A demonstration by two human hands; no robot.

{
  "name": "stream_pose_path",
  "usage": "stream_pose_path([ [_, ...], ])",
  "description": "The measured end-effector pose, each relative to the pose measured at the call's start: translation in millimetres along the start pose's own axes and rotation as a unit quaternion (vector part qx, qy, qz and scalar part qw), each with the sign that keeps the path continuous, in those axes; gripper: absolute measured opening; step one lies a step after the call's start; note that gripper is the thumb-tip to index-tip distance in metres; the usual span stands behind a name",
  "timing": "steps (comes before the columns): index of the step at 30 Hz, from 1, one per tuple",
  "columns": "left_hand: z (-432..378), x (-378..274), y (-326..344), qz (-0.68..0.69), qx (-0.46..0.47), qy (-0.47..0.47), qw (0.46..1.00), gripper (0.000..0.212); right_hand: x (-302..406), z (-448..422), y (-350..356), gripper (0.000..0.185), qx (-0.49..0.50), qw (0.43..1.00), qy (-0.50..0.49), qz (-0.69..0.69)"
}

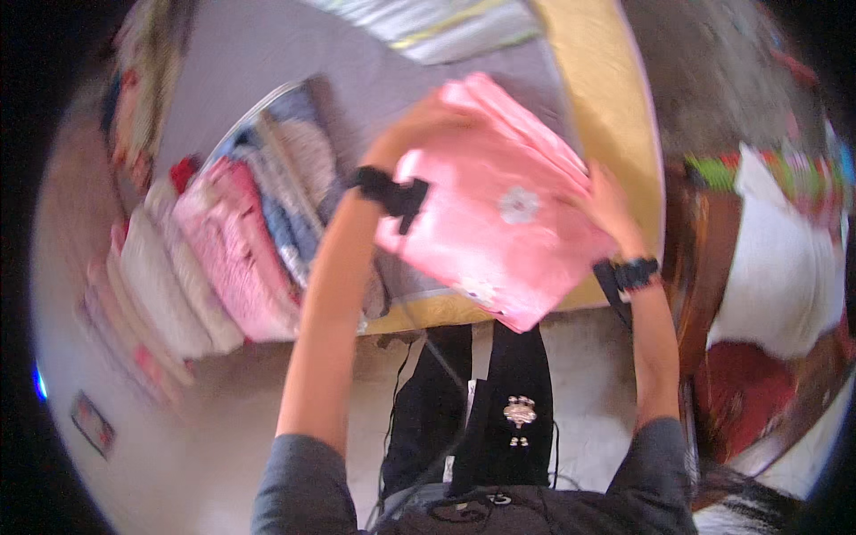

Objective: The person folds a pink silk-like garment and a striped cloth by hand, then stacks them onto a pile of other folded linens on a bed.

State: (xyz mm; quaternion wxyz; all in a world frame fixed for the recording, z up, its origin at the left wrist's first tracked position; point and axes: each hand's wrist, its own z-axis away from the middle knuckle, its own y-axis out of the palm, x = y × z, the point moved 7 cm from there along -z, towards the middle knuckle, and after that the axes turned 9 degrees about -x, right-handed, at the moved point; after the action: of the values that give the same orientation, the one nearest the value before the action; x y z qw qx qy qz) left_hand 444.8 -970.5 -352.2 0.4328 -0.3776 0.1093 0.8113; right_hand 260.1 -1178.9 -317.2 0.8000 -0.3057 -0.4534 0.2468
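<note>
A folded pink satiny cloth (461,207) with a pale flower patch lies tilted at the front edge of the bed, one corner over the edge. My left hand (445,120) reaches across its far left part; the fingers are blurred against the cloth. At its right edge is my right hand (602,197), touching the cloth, the fingertips partly hidden. Whether either hand grips the fabric cannot be told. Left of the cloth are folded blue patterned fabrics (274,180) and a folded pink fluffy cloth (234,247).
The bed has a grey cover (267,40) and a yellow border (605,87). A striped cloth (461,33) lies at the far side. More folded cloths (164,281) stand in a row at left. At right, a white cloth (776,267) hangs over wooden furniture.
</note>
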Motion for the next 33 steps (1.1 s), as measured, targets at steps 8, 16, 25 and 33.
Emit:
stream_pose_path([
  [8, 94.7, -79.9, 49.2, -0.172, -0.192, 0.124, 0.958, 0.033, -7.7, 102.5, 10.6, 0.035, 0.110, 0.968, 0.196, -0.109],
  [16, 339.4, -38.5, -58.8, -0.099, -0.283, 0.278, 0.912, 0.025, 187.7, 183.2, -28.8, 0.030, 0.048, 0.999, 0.012, -0.023],
  [25, 609.5, -46.2, -189.7, -0.304, -0.449, 0.378, 0.750, 0.016, 552.4, 208.8, -83.8, 0.017, -0.213, 0.721, -0.652, 0.099],
  [33, 660.0, 6.9, -195.0, -0.379, -0.477, 0.439, 0.660, 0.019, 708.5, 221.0, 11.1, 0.013, -0.254, 0.612, -0.742, 0.102],
])
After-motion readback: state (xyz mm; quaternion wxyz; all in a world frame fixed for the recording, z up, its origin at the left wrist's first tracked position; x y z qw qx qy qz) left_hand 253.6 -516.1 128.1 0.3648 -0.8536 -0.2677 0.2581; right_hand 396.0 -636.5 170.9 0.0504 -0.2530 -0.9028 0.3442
